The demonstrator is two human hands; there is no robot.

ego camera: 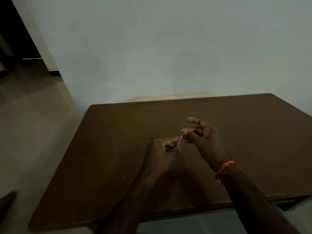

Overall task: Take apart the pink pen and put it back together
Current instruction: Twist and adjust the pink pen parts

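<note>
- Head view: a person's two bare hands meet above the middle of a brown counter [236,125] whose far edge runs along a pale wall [168,48].
- The left hand [160,152] is curled into a closed grip around the lower end of the pink pen [180,141]; its fingers fold over the barrel and hide most of it.
- The pink pen shows only as a short slanted strip between the two hands, tilted up toward the far right; whether it is whole or in parts cannot be told in the dim light.
- The right hand [206,141] pinches the pen's upper end between thumb and a fingertip, so its grip is closed on the pen, while its other fingers [192,120] spread loosely open, pointing toward the counter's far left corner.
- An orange thread band [224,168] circles the right wrist.
- A small teal piece [153,137] lies on the counter just beyond the left hand's knuckles; too small to tell what it is.
- Pale specks [125,139] are scattered on the counter left of the hands.
- Light floor [33,132] shows beyond the counter's left edge.
</note>
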